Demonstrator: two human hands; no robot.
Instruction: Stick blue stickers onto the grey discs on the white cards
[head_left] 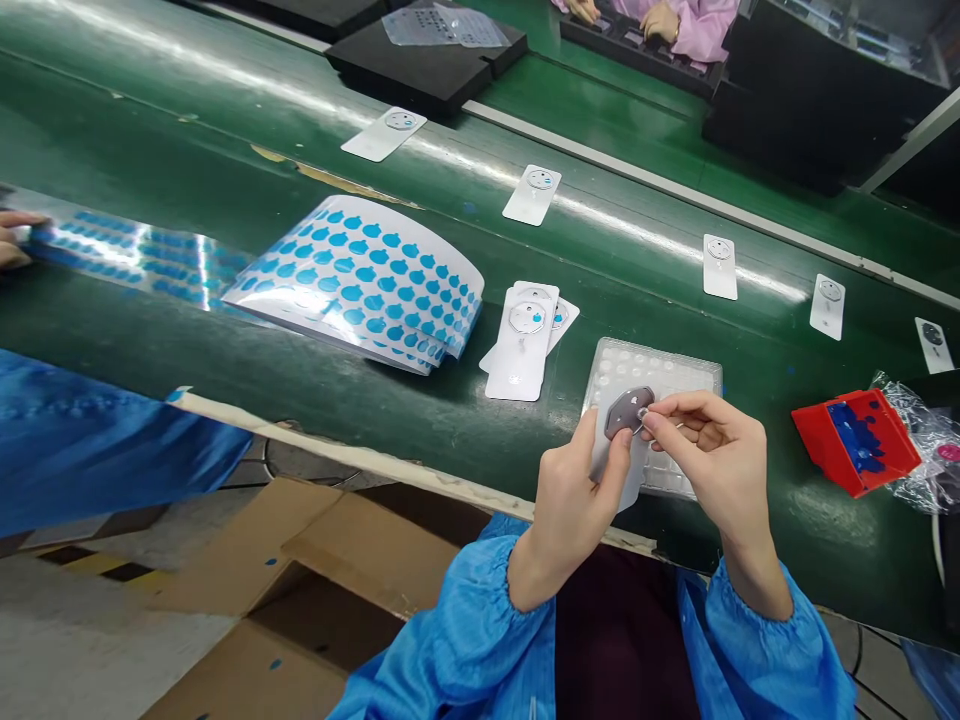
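My left hand (pixel 574 500) grips a white card (pixel 621 480) with a dark grey octagonal plate (pixel 628 412) on its upper end; the thumb presses near the plate's lower edge. My right hand (pixel 709 455) pinches a small shiny piece (pixel 643 414) between thumb and forefinger, at the plate's right edge. What exactly that piece is, I cannot make out. Beneath both hands lies a clear plastic tray (pixel 600 362) with rows of small round pockets. Left of it is a small pile of white cards (pixel 517 362) with octagonal plates and blue dots.
A curled sheet of blue round stickers (pixel 375 285) lies at left, beside a co-worker's hand (pixel 15 238). Several white cards (pixel 532 205) are spaced along the green bench. A red box (pixel 821 440) holds blue bits at right. Another person's hands (pixel 660 20) are across the bench.
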